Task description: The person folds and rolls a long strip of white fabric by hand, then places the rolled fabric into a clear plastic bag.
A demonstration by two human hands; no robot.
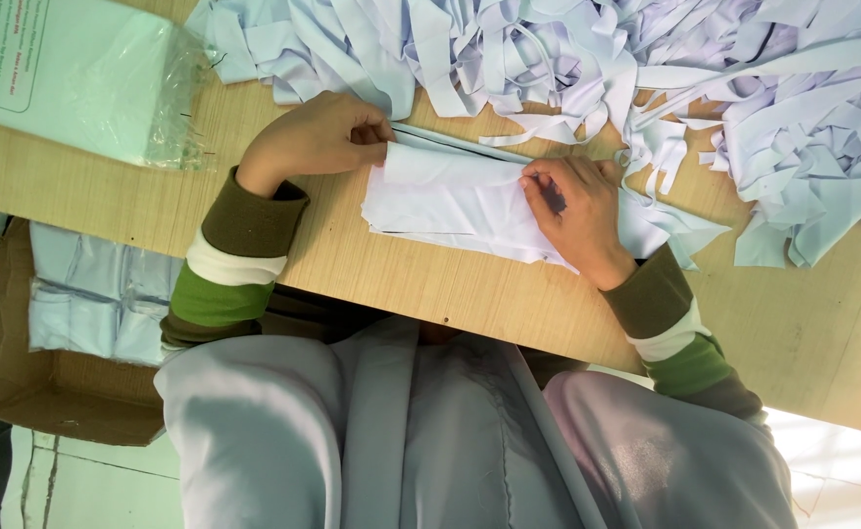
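A folded piece of white cloth (450, 201) lies on the wooden table (401, 284) in front of me. My left hand (318, 137) pinches its left end between thumb and fingers. My right hand (577, 211) rests on the right part of the cloth, its fingertips pinching a fold near the top edge. A narrow white strip runs along the cloth's far edge between the two hands. Both of my sleeves are striped in brown, white and green.
A big heap of loose white fabric strips (567, 49) covers the far side of the table and its right end. A plastic-wrapped white packet (68, 69) lies at the far left. Below the table at left, a cardboard box (68, 392) holds wrapped white bundles.
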